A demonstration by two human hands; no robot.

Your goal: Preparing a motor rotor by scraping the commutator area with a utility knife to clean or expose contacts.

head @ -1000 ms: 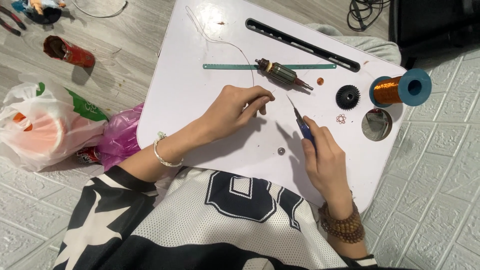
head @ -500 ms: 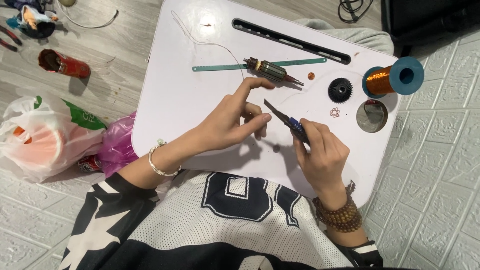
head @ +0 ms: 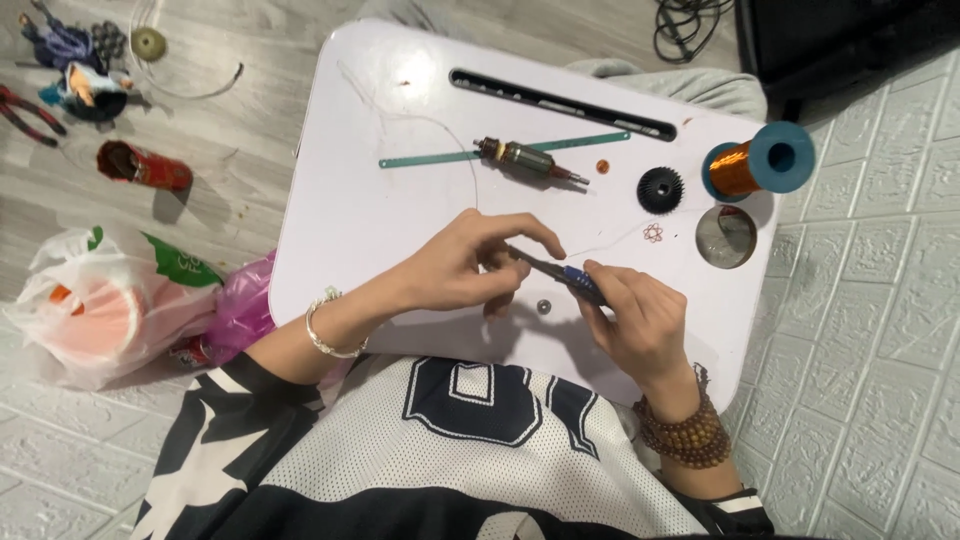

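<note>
Pinching the tip of the blue-handled tool (head: 560, 274) with the left hand (head: 460, 268) while the right hand (head: 640, 315) grips its handle works best held low and steady, just below the motor armature (head: 528, 160), above the small washer (head: 544, 307).

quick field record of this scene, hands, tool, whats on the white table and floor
surface: white lap table
left hand: fingertips pinch the tip of the tool
right hand: grips blue-handled tool
table centre: motor armature lying across green strip
table right: copper wire spool, black gear, round metal lid
near hands: small washer
floor left: plastic bags, red can
</note>
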